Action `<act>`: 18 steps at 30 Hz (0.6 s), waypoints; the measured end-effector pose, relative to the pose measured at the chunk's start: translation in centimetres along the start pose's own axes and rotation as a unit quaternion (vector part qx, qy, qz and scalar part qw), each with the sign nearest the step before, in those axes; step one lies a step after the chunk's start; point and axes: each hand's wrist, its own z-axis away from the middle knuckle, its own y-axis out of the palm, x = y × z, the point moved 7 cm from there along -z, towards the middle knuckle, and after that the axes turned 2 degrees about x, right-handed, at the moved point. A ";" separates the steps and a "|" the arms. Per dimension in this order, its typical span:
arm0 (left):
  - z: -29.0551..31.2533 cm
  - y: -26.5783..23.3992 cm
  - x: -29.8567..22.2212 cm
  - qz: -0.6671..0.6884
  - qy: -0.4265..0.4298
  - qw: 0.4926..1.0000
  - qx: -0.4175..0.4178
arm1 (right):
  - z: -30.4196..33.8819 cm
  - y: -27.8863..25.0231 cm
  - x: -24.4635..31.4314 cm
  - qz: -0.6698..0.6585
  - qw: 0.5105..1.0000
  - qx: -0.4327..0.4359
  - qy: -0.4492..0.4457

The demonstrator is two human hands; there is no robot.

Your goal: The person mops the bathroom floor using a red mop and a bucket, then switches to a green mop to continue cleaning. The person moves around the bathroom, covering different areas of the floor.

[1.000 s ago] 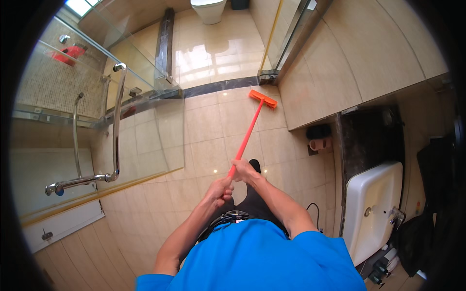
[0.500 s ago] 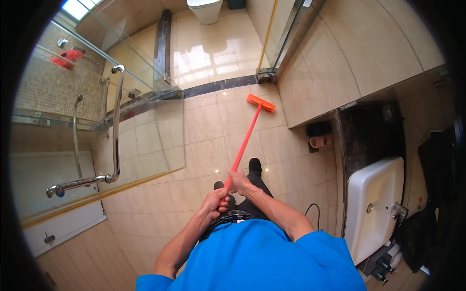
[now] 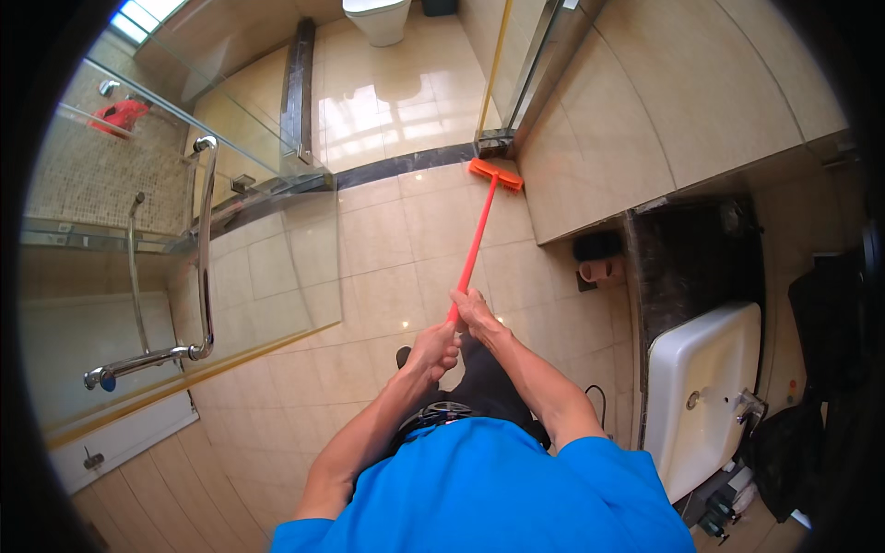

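Note:
Both my hands grip the long red pole of a floor brush (image 3: 477,238). My right hand (image 3: 475,311) is wrapped round the pole, a little farther along it than my left. Close to the pole's near end, my left hand (image 3: 433,352) is closed round it in front of my waist. The orange brush head (image 3: 496,175) rests on the beige tiled floor (image 3: 387,276), just short of the dark threshold strip (image 3: 396,167) and beside the foot of the door frame and the right wall. Short bristles show under its edge.
On the left stands a glass shower door with a chrome handle (image 3: 205,267). A white washbasin (image 3: 705,396) sits on a dark counter at right. Pink slippers (image 3: 601,269) lie under the wall cabinet. Beyond the threshold is a toilet (image 3: 378,20). A black cable curls near my right elbow.
The brush head has slid farther away, up toward the threshold and door frame. Both hands have moved forward with the pole, away from my waist, keeping their grip.

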 end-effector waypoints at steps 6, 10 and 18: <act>1.1 0.2 1.9 0.028 -0.031 0.999 0.002 | 1.6 -0.2 -1.6 -0.037 0.998 -0.034 -0.032; 0.7 -0.5 3.0 0.066 -0.043 0.997 -0.006 | 1.7 -0.2 -1.3 -0.016 1.000 -0.021 -0.018; -2.0 3.6 1.2 0.053 -0.009 0.998 -0.018 | -0.8 -3.6 2.0 -0.036 0.997 -0.019 -0.060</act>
